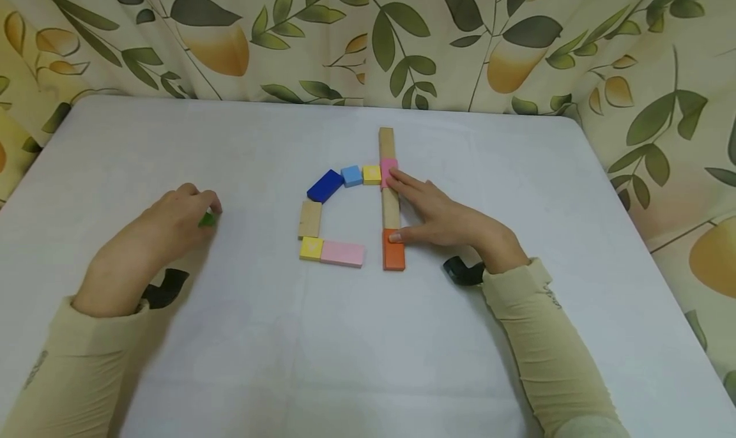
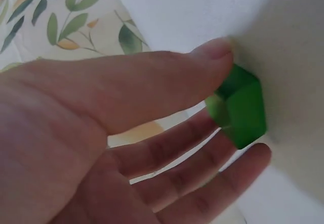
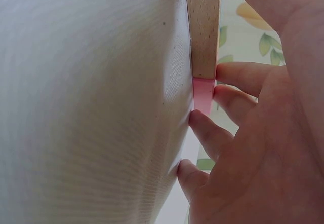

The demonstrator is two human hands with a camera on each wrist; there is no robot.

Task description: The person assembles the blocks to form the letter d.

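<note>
My left hand (image 1: 172, 224) pinches a small green block (image 2: 245, 107) between thumb and fingers, left of the block figure and close over the table. The right hand (image 1: 439, 218) lies beside a straight column of blocks. Its fingertips touch the pink block (image 1: 388, 172) and its thumb rests on the orange block (image 1: 393, 253) at the near end. Plain wooden blocks (image 1: 391, 208) fill the rest of that column. From the pink block a curve runs left through a yellow block (image 1: 371, 175), a light blue block (image 1: 352, 176) and a dark blue block (image 1: 325, 186).
The curve continues down through a wooden block (image 1: 310, 219) to another yellow block (image 1: 311, 248) and a light pink block (image 1: 342, 254), with a gap before the column. A white cloth covers the table (image 1: 345, 348). A leaf-patterned curtain (image 1: 322, 42) hangs along the far edge.
</note>
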